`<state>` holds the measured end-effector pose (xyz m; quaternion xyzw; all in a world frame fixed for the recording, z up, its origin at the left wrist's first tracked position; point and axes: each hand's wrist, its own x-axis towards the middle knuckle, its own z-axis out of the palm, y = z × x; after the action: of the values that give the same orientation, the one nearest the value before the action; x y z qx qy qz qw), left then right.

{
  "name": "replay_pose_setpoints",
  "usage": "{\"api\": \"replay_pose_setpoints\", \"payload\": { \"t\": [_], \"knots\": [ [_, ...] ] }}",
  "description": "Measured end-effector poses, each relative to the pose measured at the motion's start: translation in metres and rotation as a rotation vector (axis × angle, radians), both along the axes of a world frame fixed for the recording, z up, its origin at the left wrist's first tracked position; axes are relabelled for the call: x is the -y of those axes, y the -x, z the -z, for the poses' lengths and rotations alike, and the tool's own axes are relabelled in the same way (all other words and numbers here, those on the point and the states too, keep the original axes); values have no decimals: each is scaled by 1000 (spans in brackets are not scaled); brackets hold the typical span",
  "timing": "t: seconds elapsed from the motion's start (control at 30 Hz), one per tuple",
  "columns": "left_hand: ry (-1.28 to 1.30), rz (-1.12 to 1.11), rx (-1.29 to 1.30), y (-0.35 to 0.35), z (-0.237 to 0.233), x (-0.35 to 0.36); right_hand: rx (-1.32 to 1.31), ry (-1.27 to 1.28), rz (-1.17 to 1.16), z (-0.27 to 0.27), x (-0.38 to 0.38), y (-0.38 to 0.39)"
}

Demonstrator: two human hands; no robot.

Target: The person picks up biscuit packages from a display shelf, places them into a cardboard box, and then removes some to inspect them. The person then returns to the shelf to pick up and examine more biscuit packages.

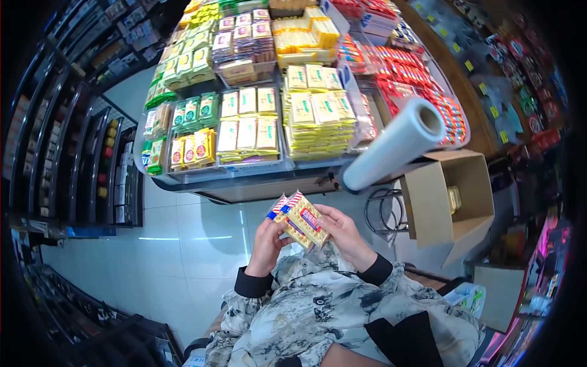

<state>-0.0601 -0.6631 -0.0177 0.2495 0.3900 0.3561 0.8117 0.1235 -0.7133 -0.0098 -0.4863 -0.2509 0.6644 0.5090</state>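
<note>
Two cracker packets (307,219), wrapped in clear film with red, white and blue print, overlap in front of my body. My left hand (266,243) is closed on the left edge of the rear packet, thumb over the front. From the other side, my right hand (345,233) pinches the front packet near its red label. The packets are tilted and fanned slightly apart. Past them stands a display bin with stacked snack packets, including a pile of yellow-green cracker packs (319,116) and white-and-yellow packs (247,122).
A roll of clear wrap (391,150) leans at the bin's front right corner. An open cardboard box (437,205) with packets inside sits beside it on a stool (384,211). Dark shelves (73,147) line the left, and tiled floor (165,251) shows between.
</note>
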Motion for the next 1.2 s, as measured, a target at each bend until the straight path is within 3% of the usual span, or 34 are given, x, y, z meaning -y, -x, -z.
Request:
{"api": "replay_pose_setpoints", "payload": {
  "t": [0.23,0.47,0.53,0.87,0.93,1.1,1.2],
  "knots": [
    [-12,-30,-19,14,-13,-75,16,-59,92,3,-79,22],
    [-29,98,-67,5,-37,-158,25,-125,220,-7,-139,30],
    [-164,207,-253,-1,-42,-175,30,-132,264,-10,-155,32],
    [-147,231,-158,1,-45,-257,255,-170,382,-29,-216,57],
    [-128,232,-156,8,-41,-277,999,-386,326,-42,-232,64],
    [-250,251,-58,32,-60,-320,1207,-382,327,-57,-265,101],
    [-364,316,-184,51,-59,-345,1306,-415,330,-57,-287,118]
  ]
}}
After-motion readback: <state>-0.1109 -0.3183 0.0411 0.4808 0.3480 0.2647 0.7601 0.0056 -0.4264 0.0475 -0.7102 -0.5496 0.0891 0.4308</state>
